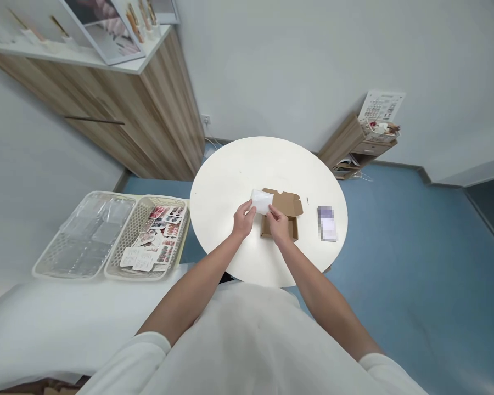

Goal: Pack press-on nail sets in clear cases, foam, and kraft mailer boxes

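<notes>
A small white packet (262, 201) is held up between both hands above the round white table. My left hand (243, 219) pinches its lower left side, fingers closed on it. At its lower right corner, my right hand (278, 224) grips it with thumb and fingers. Behind and below the right hand, an open brown cardboard box (292, 229) rests on the table, its lid (287, 203) folded back away from me. The right hand and wrist hide part of the box's inside.
The round table (226, 170) also bears a blurred purple and white item (327, 224) at the right and a tiny dark object (307, 201). Two baskets, one with clear plastic (86, 236), one with printed cards (158, 233), stand left. Wooden cabinets (164, 109) stand behind.
</notes>
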`<state>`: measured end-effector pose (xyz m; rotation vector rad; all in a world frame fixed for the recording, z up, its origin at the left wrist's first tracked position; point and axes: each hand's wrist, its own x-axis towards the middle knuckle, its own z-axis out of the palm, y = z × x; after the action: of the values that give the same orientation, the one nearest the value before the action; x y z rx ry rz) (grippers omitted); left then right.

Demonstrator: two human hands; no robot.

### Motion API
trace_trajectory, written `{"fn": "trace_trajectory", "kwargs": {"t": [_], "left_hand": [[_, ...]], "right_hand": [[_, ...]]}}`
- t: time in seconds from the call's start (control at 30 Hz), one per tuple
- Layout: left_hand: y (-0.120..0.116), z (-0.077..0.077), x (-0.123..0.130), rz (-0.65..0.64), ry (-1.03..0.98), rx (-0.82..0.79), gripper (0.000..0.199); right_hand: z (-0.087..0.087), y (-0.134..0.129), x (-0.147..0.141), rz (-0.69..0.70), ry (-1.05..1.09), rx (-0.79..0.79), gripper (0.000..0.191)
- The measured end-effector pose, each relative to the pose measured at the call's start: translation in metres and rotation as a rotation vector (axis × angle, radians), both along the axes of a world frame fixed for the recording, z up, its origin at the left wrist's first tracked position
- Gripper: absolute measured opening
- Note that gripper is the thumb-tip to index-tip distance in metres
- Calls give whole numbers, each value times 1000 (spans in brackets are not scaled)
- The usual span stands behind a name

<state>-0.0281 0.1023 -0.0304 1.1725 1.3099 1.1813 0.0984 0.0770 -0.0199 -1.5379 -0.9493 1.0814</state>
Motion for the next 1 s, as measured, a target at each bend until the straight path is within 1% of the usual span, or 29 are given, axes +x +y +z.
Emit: {"fn": "trace_trajectory", "kwargs": {"t": [0.1, 0.2, 0.27, 0.37, 0.5, 0.6, 0.73, 0.83, 0.93, 1.0], "left_hand": [[-7, -1, 36, -57, 31, 1, 43], [-24, -10, 55, -107, 90, -36, 48], [-36, -17, 59, -179, 143, -64, 48], [-48, -23, 58, -275, 261, -92, 45], [-51, -24, 55, -436, 451, -140, 44], [-49, -24, 56, -509, 580, -215, 46], [-47, -25, 59, -548, 672, -332, 49], [-49, -24, 63, -545, 719, -374, 52], [-53, -22, 65, -507, 732, -348, 52], [-52, -20, 63, -453, 721, -282, 48]], "right_hand": [[-6, -10, 38, -39, -1, 29, 39], [-21, -24, 63, -40, 2, 17, 36], [-32, -32, 72, -15, 3, -18, 36], [-46, -39, 76, 73, -48, -79, 36], [-57, -42, 76, 231, -282, -205, 41], [-63, -45, 76, 268, -345, -256, 41], [-66, -55, 73, 259, -368, -290, 37], [-63, -60, 70, 276, -429, -305, 34], [-57, -62, 72, 309, -530, -232, 32], [-53, -60, 78, 261, -557, -142, 33]]}}
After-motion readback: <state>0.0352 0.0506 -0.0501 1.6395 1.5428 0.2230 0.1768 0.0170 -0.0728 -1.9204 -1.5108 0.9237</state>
